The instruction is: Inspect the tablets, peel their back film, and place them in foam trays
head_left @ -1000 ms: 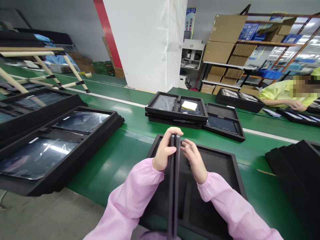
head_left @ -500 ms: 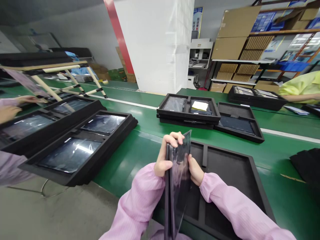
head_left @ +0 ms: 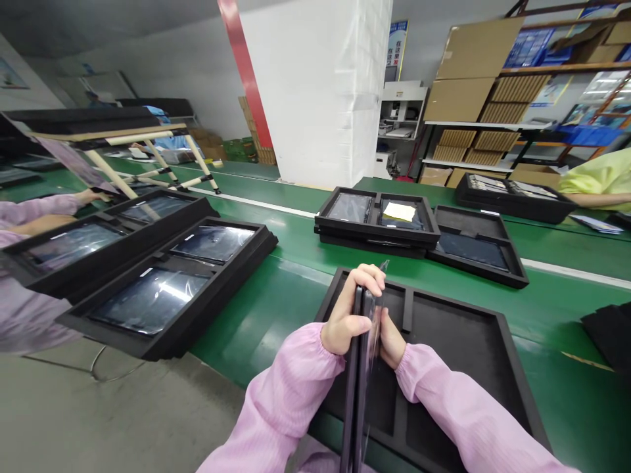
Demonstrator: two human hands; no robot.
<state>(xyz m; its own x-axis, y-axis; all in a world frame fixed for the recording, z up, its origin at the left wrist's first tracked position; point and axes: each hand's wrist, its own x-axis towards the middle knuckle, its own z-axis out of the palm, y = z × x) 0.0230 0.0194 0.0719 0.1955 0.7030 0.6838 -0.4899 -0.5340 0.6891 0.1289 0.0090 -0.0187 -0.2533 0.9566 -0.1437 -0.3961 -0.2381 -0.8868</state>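
Note:
Two thin dark tablets [head_left: 359,387] stand upright, nearly edge-on to me, pressed close together. Clear film sticks up at the top corner of the right one. My left hand [head_left: 345,315] is closed over their upper edges, with the thumb on the near side and the fingers across the top. On the right face, my right hand [head_left: 392,338] grips the tablets, its fingertips partly hidden behind them. Below both hands lies a black foam tray [head_left: 456,335] with divided compartments; no tablet shows in its visible right part.
At the left, black trays [head_left: 172,338] hold film-covered tablets beside a co-worker's sleeve [head_left: 34,322]. Stacked trays [head_left: 377,233], one tablet bearing a yellow note [head_left: 399,211], stand ahead. Another tray [head_left: 478,249] lies to their right. A yellow-green sleeve [head_left: 599,177] is at far right.
The tablets have turned more edge-on to me and shifted slightly right, with both hands still on them. The whole view has swung a little left. The co-worker's hand at left has moved.

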